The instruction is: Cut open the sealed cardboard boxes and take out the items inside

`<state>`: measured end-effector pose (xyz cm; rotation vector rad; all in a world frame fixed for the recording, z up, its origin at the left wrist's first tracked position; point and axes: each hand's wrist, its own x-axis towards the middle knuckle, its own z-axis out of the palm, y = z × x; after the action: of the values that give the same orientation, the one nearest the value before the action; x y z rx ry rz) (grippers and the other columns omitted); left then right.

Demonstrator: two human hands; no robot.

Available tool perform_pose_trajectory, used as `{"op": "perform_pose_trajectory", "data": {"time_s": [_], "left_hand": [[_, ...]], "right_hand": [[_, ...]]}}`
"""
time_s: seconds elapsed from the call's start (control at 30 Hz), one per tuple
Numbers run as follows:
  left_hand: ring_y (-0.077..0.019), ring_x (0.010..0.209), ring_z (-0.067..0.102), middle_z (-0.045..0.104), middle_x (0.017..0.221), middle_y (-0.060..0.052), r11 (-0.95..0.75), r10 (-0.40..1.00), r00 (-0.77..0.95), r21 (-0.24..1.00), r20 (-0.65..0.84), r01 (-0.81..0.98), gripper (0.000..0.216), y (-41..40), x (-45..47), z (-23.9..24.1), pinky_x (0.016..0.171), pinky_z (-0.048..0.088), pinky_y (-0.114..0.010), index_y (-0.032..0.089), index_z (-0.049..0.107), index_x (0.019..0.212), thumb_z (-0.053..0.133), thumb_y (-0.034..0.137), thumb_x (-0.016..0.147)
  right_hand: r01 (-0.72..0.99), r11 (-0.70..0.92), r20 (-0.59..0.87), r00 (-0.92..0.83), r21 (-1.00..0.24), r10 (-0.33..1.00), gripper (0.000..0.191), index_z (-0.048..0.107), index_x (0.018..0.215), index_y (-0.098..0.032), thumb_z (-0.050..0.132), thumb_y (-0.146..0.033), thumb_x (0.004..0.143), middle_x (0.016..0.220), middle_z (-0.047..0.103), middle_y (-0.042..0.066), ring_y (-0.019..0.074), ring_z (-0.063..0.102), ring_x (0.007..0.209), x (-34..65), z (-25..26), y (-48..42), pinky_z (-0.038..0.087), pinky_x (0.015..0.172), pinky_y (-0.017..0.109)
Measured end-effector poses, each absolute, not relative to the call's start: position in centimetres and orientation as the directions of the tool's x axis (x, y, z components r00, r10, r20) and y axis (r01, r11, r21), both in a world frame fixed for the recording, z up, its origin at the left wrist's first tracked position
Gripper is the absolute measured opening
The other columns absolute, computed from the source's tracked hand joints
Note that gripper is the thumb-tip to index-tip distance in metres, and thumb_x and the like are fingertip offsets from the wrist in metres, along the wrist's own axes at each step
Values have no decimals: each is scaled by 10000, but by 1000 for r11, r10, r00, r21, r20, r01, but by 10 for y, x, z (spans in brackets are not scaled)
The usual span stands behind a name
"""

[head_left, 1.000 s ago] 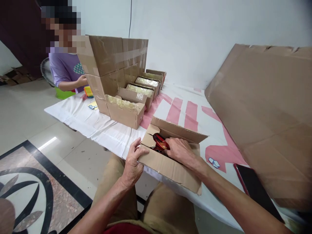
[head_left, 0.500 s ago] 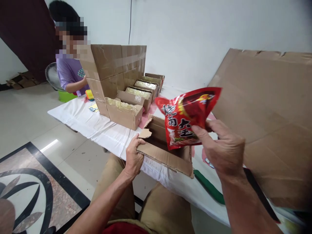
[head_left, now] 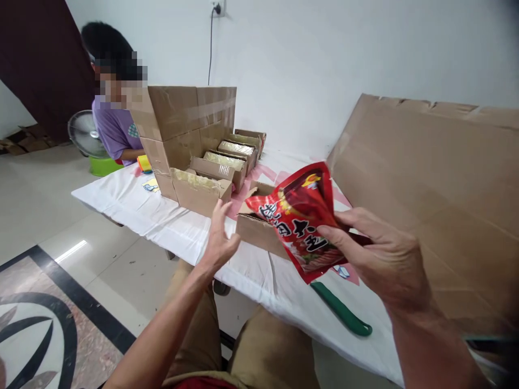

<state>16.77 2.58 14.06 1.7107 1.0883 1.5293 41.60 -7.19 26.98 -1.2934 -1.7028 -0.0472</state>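
Observation:
My right hand point(head_left: 385, 254) grips a red food packet point(head_left: 304, 216) with dark lettering by its right edge, thumb in front. The packet is tilted and hides much of a small open cardboard box point(head_left: 257, 235) on the table. Just left of that box, my left hand point(head_left: 221, 237) is held with its fingers apart and nothing in them. A green-handled tool point(head_left: 340, 308) lies near the table's front edge; its other end is hidden behind the packet.
Several small open boxes point(head_left: 203, 189) stand in a row beside a wall of stacked cartons point(head_left: 178, 119). A large cardboard carton point(head_left: 430, 205) rises at right. Across the table point(head_left: 133, 216), a person in a purple shirt point(head_left: 113, 127) sits near a fan point(head_left: 83, 132).
My left hand has let go of the small box's edge and opened. The box now rests flatter on the table. The packet has moved lower, toward me.

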Motion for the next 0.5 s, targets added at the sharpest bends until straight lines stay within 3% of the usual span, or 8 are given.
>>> {"op": "perform_pose_trajectory", "data": {"time_s": [0.13,0.2,0.3,0.4,0.5], "left_hand": [[-360,1500,417,498,1577,-132,-470,869,176,883,462,5,720,1,123,178,1219,355,-572,249,485,1484,704,285,799],[-360,1455,481,554,1532,-133,-433,859,302,901,413,-1,861,-11,117,191,1218,370,-541,265,455,1524,828,349,753],[-348,1276,645,666,1392,-140,-297,863,414,954,289,-46,945,-22,126,196,1101,507,-483,249,459,1527,906,389,707],[-310,1068,742,757,1206,-130,-142,899,385,971,208,-193,745,-23,133,191,927,603,-417,183,590,1374,890,423,735],[-267,880,773,792,1074,-115,-56,952,265,937,155,-345,574,-18,128,188,783,635,-374,148,674,1175,879,459,738]], "right_hand": [[761,538,575,-273,-361,771,168,776,953,-266,671,-394,925,866,756,25,217,678,796,406,269,-66,522,767,382],[746,589,509,-393,-310,766,175,777,962,-253,641,-361,944,853,752,37,212,666,787,393,268,-63,499,754,375],[731,640,447,-503,-237,740,159,766,1012,-237,628,-286,948,858,739,42,202,645,784,373,268,-63,475,744,369],[743,629,562,-427,-229,708,104,739,965,-252,675,-330,938,910,730,40,225,659,870,372,272,-73,495,826,407],[758,505,704,-86,-413,705,245,717,1073,-284,716,-469,912,1104,725,58,269,668,1059,393,270,-83,524,942,449]]}}
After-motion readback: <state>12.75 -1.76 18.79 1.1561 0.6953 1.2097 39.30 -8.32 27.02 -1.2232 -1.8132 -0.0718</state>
